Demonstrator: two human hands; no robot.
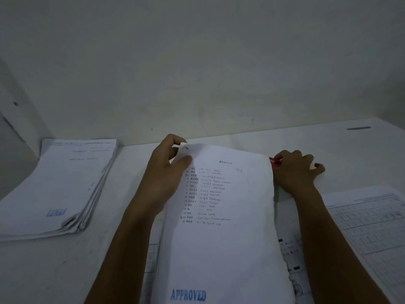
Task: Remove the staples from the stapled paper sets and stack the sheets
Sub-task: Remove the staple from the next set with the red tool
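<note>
The left hand (167,163) pinches the top left corner of a stapled paper set (221,216) between thumb and curled fingers, lifting that corner off the white table (54,270). The top sheet shows a printed list and a blue "APPROVED" stamp near its lower edge. Just past the set's right edge, the right hand (295,170) rests on the table, fingers curled around a red tool (275,162), mostly hidden. A stack of sheets (59,189) lies well apart at left; gridded papers (372,227) lie at right.
</note>
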